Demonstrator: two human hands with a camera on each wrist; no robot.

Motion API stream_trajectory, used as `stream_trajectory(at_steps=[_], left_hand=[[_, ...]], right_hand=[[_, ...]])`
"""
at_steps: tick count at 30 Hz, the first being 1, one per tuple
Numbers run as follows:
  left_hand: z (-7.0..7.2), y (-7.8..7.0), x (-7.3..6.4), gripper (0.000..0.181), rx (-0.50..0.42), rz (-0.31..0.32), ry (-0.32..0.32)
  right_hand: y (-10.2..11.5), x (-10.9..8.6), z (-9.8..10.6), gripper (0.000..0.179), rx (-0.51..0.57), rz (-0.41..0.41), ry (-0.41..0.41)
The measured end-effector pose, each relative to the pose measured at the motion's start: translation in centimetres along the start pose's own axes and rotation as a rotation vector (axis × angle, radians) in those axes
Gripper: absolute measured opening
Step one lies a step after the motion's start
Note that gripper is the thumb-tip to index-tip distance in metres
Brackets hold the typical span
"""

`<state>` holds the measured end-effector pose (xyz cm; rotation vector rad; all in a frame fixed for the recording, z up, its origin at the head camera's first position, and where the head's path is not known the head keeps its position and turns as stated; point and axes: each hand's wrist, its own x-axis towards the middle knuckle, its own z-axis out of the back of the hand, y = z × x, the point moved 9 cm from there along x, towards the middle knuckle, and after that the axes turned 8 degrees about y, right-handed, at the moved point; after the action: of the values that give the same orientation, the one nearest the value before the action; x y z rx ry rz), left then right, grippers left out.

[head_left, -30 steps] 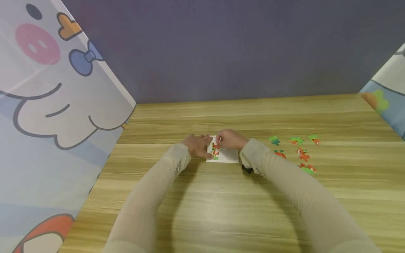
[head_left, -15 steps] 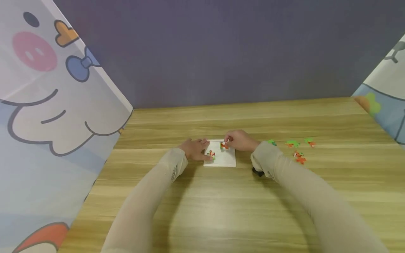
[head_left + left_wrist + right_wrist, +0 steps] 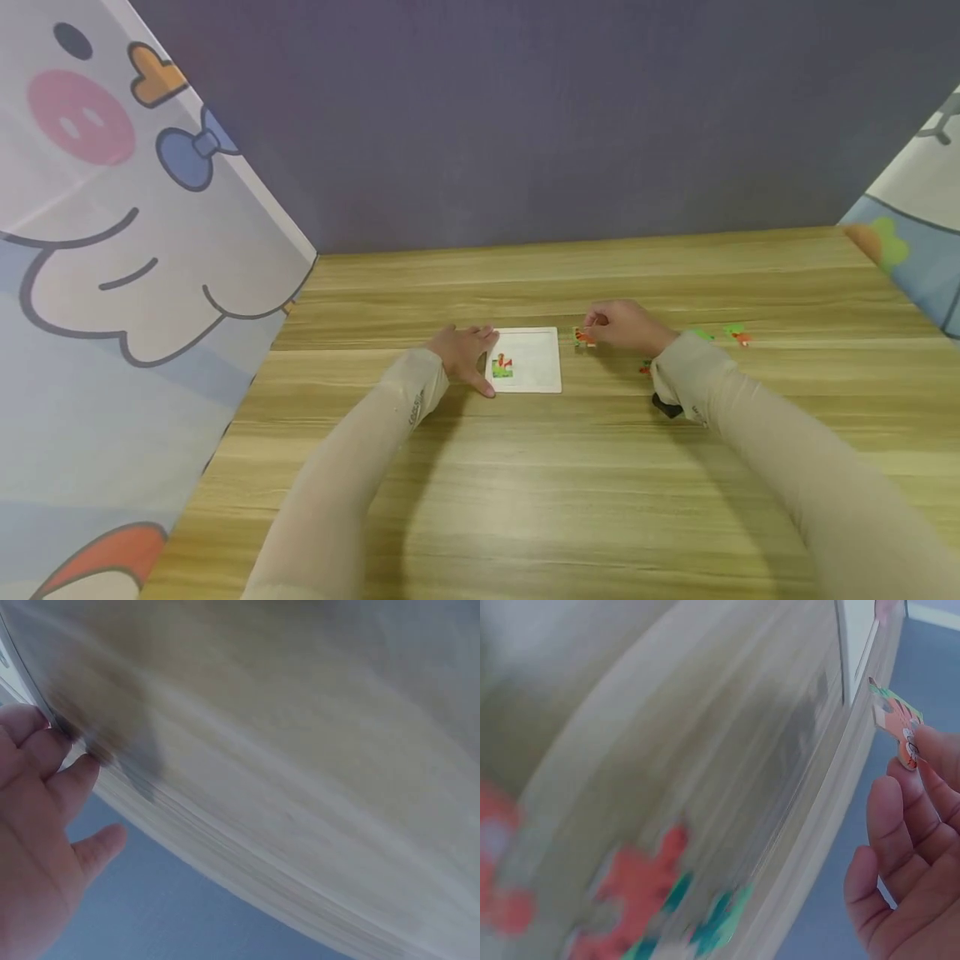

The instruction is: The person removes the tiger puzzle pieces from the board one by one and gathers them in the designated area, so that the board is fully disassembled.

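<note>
A square white puzzle tray [image 3: 537,367] lies on the table, with a green and red jigsaw piece [image 3: 502,367] in its lower left corner. Along the tray's left side rests my left hand [image 3: 459,353], thumb and fingers spread, fingertips touching the edge. To the right of the tray, my right hand [image 3: 627,326] pinches another jigsaw piece [image 3: 901,724] between thumb and fingers; it is orange, striped and green, held above the table. In the left wrist view the left hand [image 3: 37,817] shows at the tray's edge.
Loose jigsaw pieces lie on the right, such as a green and orange one [image 3: 738,335]; my right sleeve [image 3: 720,375] covers others. Several loose pieces, including an orange one [image 3: 641,889], appear blurred in the right wrist view. A dark wall [image 3: 570,125] stands behind the table.
My right hand has lifted a jigsaw piece out of the tray's upper left and carried it rightward past the tray's edge. The left hand stays at the left edge, its thumb now lower and off the tray piece.
</note>
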<state>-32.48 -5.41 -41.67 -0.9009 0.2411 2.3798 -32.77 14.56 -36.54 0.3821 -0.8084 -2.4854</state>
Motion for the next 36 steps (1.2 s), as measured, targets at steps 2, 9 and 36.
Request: stream_trajectory(at_steps=[2, 9, 36], left_hand=[[0.0, 0.1, 0.1, 0.112, 0.006, 0.004, -0.001], [0.1, 0.0, 0.0, 0.112, -0.002, -0.002, -0.018], [0.0, -0.1, -0.1, 0.108, 0.021, -0.003, -0.011]], right_hand=[[-0.7, -0.7, 0.4, 0.007, -0.006, -0.018, -0.014], [-2.6, -2.8, 1.6, 0.008, 0.013, -0.051, -0.044], [-8.7, -10.1, 4.0, 0.024, 0.058, -0.259, 0.021]])
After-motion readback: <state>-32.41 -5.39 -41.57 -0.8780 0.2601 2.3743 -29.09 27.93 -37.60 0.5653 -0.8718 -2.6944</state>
